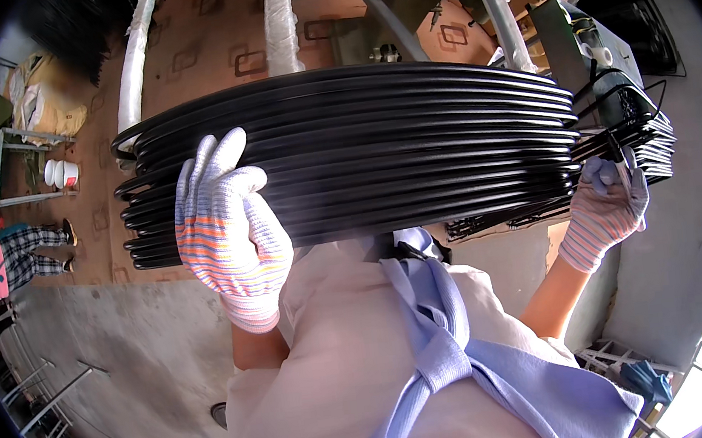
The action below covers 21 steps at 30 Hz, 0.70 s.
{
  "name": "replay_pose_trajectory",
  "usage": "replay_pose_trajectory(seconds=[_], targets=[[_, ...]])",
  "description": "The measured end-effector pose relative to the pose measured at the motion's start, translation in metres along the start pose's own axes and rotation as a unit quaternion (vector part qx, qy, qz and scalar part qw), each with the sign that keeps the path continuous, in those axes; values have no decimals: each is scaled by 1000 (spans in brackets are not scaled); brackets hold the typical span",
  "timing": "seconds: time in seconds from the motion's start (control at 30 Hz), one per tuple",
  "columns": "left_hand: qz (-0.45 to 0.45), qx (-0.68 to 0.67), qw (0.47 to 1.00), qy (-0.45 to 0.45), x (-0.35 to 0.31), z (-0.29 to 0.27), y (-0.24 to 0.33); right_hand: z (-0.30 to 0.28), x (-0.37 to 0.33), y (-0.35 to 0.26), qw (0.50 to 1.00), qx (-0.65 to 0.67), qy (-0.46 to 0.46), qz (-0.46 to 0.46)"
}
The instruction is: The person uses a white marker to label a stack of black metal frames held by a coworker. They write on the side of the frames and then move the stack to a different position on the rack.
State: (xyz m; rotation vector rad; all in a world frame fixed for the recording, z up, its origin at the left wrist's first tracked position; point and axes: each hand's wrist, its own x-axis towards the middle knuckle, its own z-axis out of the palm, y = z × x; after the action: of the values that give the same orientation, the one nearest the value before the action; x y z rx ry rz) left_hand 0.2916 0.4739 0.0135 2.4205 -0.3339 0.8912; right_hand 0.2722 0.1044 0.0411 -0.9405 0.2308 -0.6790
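I am seeing both hands wearing white knitted gloves, the left hand and the right hand, striped orange and blue; the torso is wearing a pale shirt under a light blue apron.

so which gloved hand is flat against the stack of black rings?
The left hand, palm spread on the stack of black rings. The right hand only grips its far end.
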Motion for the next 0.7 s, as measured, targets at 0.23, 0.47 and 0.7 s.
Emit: replay_pose_trajectory(seconds=[0.23, 0.47, 0.7], targets=[[-2, 10, 1000, -2, 0, -2, 2, 7, -6, 11, 999, -29, 26, 4], [-6, 11, 1000, -7, -2, -7, 0, 19, -11, 20, 996, -87, 21, -21], [-2, 7, 1000, 2, 0, -1, -1, 17, -10, 23, 990, -130, -10, -49]])
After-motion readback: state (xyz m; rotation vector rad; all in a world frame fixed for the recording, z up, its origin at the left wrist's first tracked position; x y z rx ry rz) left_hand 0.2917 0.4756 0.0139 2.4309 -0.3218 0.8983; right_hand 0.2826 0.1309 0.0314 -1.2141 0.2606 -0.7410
